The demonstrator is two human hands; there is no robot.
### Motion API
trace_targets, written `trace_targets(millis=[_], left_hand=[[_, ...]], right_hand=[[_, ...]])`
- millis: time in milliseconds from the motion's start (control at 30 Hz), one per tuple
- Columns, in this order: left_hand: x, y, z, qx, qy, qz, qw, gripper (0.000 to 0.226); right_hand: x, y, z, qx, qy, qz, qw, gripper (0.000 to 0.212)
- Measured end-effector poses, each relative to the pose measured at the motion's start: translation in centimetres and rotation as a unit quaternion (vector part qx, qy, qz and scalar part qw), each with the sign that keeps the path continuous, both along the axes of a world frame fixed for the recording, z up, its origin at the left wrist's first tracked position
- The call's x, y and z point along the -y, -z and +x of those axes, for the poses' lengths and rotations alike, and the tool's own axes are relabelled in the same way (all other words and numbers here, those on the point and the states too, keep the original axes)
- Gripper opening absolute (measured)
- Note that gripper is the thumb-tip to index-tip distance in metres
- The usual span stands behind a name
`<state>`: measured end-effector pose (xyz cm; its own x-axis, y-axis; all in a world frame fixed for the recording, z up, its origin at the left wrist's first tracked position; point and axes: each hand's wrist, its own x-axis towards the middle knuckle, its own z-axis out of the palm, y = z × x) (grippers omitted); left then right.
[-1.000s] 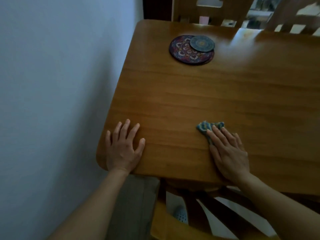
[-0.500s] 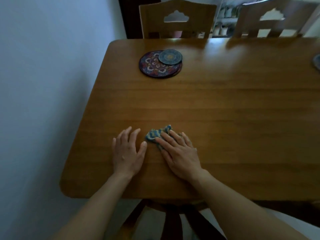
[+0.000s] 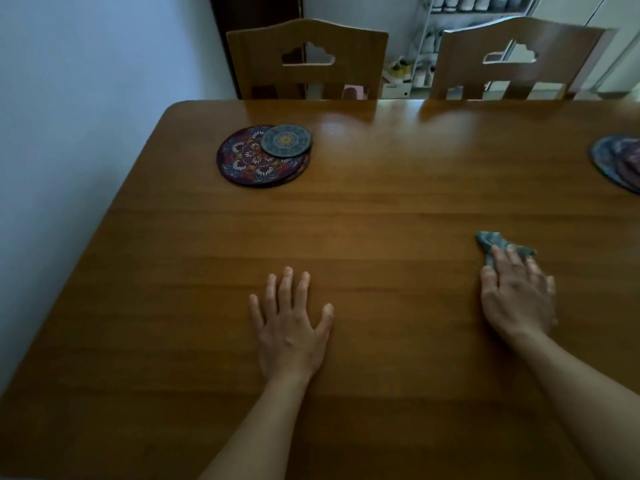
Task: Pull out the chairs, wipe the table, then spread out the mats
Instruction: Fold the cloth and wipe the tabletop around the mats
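A single head-worn camera is in use, positioned above the near edge of the table [image 3: 381, 220] and facing forward and downward across it, with wide-angle bending evident at the frame margins. The near field sits close under the lens, both forearms entering from the bottom edge, the left hand [image 3: 291, 327] at lower centre and the right hand [image 3: 516, 296] at lower right. The far field reaches two chair backs [image 3: 306, 60] beyond the far edge, with a wall [image 3: 86, 81] bounding the left side; no second view exists for overlap.

Cloth [image 3: 498, 244] now well right, seemingly.
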<state>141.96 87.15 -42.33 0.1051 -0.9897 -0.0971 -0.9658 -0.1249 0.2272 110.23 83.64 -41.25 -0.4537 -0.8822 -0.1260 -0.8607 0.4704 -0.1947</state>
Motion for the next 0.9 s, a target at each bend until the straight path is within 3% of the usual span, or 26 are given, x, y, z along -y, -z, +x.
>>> trace_targets(millis=[67,367,567,667,733,800,900], left_hand=[[0.1,0.2,-0.1,0.004,0.0,-0.009,1.0,0.069],[0.6,0.5,-0.3,0.013,-0.016,-0.022,1.0,0.071],[0.7,0.3,-0.1,0.01,-0.015,-0.025,1.0,0.068],[0.6,0.6,0.0,0.016,-0.017,-0.024,0.999,0.065],[0.5,0.6,-0.1,0.006,-0.018,-0.025,1.0,0.063],[0.4,0.6,-0.1,0.0,-0.017,-0.022,1.0,0.062],[0.3,0.7,-0.1,-0.006,-0.013,-0.03,0.999,0.061]], right_hand=[[3.5,0.1,1.8,-0.001,-0.013,-0.005,1.0,0.053],[14.2,0.5,16.9,0.011,-0.244,-0.005,0.97,0.054],[13.0,0.1,20.9,0.068,-0.42,0.005,0.905,0.047],[9.7,-0.2,18.7,0.097,-0.51,0.004,0.855,0.044],[7.1,-0.1,15.3,0.098,-0.533,0.001,0.841,0.042],[5.1,0.1,10.6,0.085,-0.503,-0.009,0.86,0.044],[2.3,0.4,2.7,0.067,-0.357,-0.024,0.931,0.048]])
